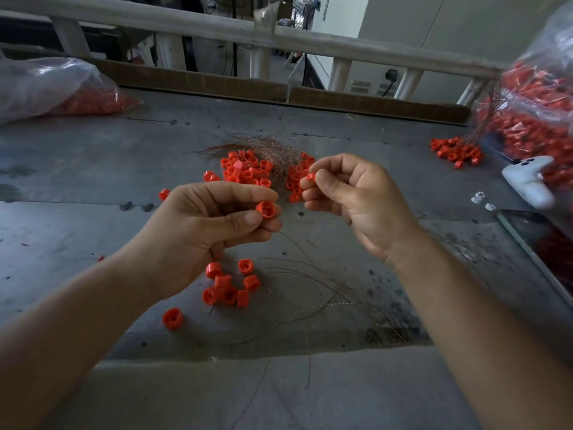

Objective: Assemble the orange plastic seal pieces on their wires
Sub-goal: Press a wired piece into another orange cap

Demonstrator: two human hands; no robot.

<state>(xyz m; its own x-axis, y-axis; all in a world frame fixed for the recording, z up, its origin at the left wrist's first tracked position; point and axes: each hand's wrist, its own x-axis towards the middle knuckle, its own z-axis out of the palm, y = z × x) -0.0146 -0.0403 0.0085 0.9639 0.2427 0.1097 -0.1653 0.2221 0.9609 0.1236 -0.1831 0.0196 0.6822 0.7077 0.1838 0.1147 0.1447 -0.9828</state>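
The left hand (198,231) is holding an orange seal body (266,209) just in front of the central pile (248,172) of loose orange pieces. Its grip is clamped on the part between the thumb and curled fingers, and the hollow end is facing the camera. The right hand (350,197) is hovering just right of that pile, its grip pinched together on a small orange insert (311,177) between thumb tip and forefinger. The two held parts are sitting close together but apart, both raised above the grey surface (93,181). Whether a wire is running from either held part I cannot tell.

A wire bundle (263,144), thin and copper-coloured, is fanning out just behind the central pile and touching it. Nearer than the pile, under the left wrist, a seal cluster (229,287) is lying with trailing wires (325,287) curving off to the right. A lone seal (172,318) is lying nearer again, left of the cluster.

Far left of the pile, a clear plastic bag (46,85) of orange parts is slumping on the surface. Far right of the pile, a second bag (539,97) is bulging with more, and a small group of wired seals (452,150) is lying at its mouth. A white controller (530,181) is resting against that bag, with tiny white pieces (479,198) lying beside it.
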